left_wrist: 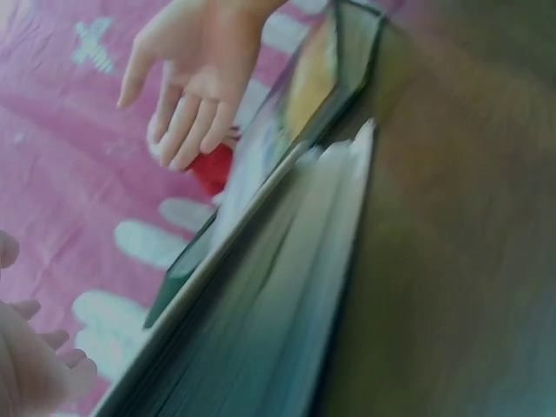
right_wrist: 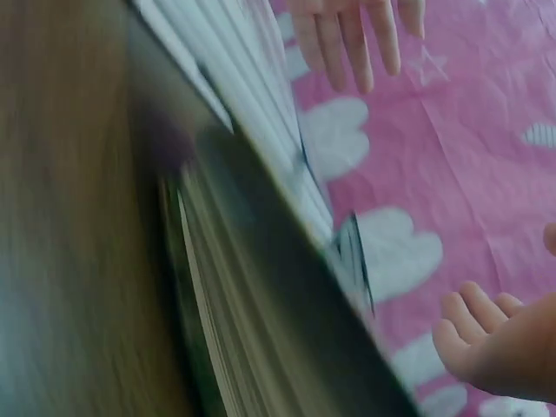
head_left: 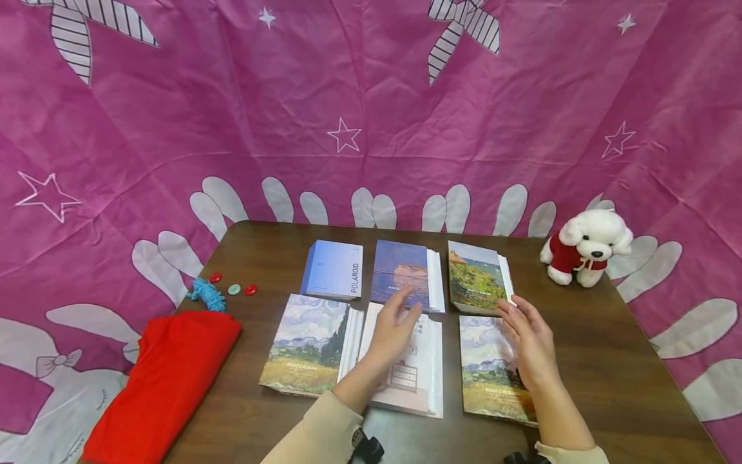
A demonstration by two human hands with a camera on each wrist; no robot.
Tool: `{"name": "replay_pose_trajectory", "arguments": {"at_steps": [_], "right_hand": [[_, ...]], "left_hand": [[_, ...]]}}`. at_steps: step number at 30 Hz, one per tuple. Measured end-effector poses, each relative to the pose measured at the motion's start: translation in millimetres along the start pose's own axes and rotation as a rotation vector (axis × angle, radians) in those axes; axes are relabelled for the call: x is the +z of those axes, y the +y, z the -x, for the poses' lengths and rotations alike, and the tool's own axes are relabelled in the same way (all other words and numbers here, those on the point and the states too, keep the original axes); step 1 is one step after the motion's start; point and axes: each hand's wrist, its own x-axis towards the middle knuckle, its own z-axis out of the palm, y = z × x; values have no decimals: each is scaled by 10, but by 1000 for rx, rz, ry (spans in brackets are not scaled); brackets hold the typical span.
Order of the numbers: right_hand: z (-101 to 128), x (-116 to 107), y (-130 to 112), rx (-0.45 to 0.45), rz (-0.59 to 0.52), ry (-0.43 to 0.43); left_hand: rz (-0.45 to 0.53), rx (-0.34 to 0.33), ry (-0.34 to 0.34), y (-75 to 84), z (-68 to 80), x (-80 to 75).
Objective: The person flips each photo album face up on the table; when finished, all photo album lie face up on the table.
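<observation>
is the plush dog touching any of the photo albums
Apart. The head view shows bare table between the plush dog and the nearest photo album.

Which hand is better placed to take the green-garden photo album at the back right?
Right, most likely. The right hand hovers open with its fingertips beside that album. The left hand sits over the white middle album, farther away, near the blue-sea album.
</observation>
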Motion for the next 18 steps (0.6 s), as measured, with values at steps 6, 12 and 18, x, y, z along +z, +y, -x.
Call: {"name": "replay_pose_trajectory", "arguments": {"at_steps": [6,12,18], "right_hand": [[7,-362,-31,71,232,109],[19,-634,7,245,522,107],[68,-815,79,306,532,-39]], "left_hand": [[-96,10,-110,26,66,375],[-116,-66,-203,-36,225,653],[-34,-160,-236,-81,348,775]]}}
